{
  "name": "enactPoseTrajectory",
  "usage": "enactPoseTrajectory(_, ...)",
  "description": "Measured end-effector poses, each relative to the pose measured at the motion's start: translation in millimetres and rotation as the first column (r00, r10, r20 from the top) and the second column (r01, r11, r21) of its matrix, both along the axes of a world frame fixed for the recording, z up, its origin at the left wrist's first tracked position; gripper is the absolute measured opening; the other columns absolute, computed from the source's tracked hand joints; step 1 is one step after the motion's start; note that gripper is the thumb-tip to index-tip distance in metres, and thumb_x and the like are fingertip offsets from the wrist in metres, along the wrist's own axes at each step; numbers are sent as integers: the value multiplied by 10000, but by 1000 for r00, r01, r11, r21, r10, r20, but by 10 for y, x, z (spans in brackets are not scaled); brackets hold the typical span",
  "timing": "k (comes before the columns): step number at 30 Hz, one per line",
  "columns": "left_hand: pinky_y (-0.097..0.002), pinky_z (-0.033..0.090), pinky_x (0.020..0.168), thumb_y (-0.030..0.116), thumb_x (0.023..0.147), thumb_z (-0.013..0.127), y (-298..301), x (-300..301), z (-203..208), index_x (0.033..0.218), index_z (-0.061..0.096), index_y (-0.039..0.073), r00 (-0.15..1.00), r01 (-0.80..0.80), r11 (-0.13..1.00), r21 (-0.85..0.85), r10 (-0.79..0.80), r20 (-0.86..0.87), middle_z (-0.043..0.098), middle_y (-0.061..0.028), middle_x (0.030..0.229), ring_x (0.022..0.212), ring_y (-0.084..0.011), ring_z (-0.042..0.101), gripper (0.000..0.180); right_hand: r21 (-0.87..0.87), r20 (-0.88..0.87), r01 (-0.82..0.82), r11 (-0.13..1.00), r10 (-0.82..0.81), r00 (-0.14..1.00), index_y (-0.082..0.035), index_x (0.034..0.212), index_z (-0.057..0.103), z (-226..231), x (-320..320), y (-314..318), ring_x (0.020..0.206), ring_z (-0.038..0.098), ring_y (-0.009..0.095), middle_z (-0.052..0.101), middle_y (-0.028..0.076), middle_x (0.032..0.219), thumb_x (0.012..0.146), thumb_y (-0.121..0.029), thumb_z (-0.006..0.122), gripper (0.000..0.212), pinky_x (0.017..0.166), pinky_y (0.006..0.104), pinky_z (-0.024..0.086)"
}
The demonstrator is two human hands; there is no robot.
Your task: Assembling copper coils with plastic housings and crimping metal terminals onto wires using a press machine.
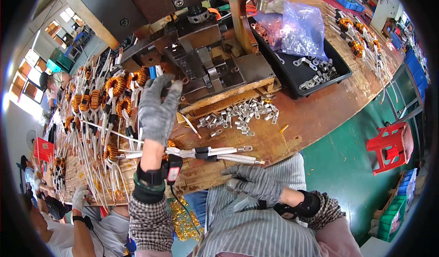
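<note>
My left hand [160, 107], in a grey striped glove, reaches to the left side of the crimping press [210, 65]. Its fingers are stretched and apart, and nothing shows in them. At the table's front edge rests my right hand [255, 183], gloved alike, its fingers extended and holding nothing visible. Between the hands lies a toroidal coil's pair of white cables [228, 157] with black sleeves; one end carries a metal ring lug [247, 148], the other shows bare copper. Loose cable lugs [242, 115] are heaped before the press.
Many copper-wound coils [114, 86] with white leads crowd the table's left side. A black tray [315, 76] holds lugs and a plastic bag [302, 31] of them. More coils lie at the far right. A red stool [389, 147] stands on the green floor; a co-worker's gloved hand [79, 197] is at left.
</note>
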State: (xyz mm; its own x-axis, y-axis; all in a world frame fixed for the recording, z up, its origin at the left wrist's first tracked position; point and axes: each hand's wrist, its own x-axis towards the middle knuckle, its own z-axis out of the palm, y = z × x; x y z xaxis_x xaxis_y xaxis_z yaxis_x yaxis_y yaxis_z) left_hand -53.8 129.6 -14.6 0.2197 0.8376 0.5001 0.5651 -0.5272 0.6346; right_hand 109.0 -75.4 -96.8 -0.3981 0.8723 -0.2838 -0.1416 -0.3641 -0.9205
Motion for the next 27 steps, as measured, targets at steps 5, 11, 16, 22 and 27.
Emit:
enactPoseTrajectory(5, -228, 449, 704, 51, 782, 672, 234, 112, -44, 980, 609, -4, 977, 163, 938, -305, -110, 183, 644, -31, 861, 764, -105, 564, 215, 207, 25, 112, 972, -120, 992, -11, 1231, 460, -181, -137, 87, 845, 532, 108, 567, 54, 955, 893, -224, 562, 412, 782, 261, 453)
enactPoseTrajectory(11, -213, 450, 607, 14, 769, 678, 193, 42, -13, 849, 627, 23, 963, 183, 938, -293, -111, 247, 626, -6, 773, 667, -77, 551, 95, 105, -222, 142, 984, -116, 968, 14, 1334, 311, -352, -126, 124, 864, 525, 110, 554, 50, 960, 914, -223, 526, 529, 790, 264, 441)
enactPoseTrajectory(16, -206, 458, 679, 7, 754, 684, 24, 197, 3, 899, 645, 23, 946, 198, 951, -236, -122, 301, 638, -5, 823, 727, -79, 564, 150, 137, -209, 118, 984, -88, 974, -4, 1346, 314, -397, -110, 133, 804, 518, 100, 532, 27, 881, 909, -230, 532, 538, 763, 249, 450)
enactPoseTrajectory(22, -223, 437, 639, 101, 728, 740, 42, 319, 38, 882, 680, 35, 982, 162, 935, -316, -122, 143, 655, -9, 782, 701, -75, 551, 178, 177, -218, 66, 982, -26, 976, 8, 1368, 255, -476, -93, 131, 855, 505, 114, 529, 35, 923, 912, -198, 521, 567, 790, 265, 433)
enactPoseTrajectory(27, -225, 443, 644, 102, 743, 728, 70, 293, 41, 902, 671, 34, 959, 244, 919, -309, -182, 216, 645, -5, 771, 687, -76, 546, 182, 170, -169, 144, 975, -115, 979, 14, 1289, 371, -510, -133, 112, 794, 525, 131, 540, 34, 886, 899, -212, 543, 482, 760, 264, 450)
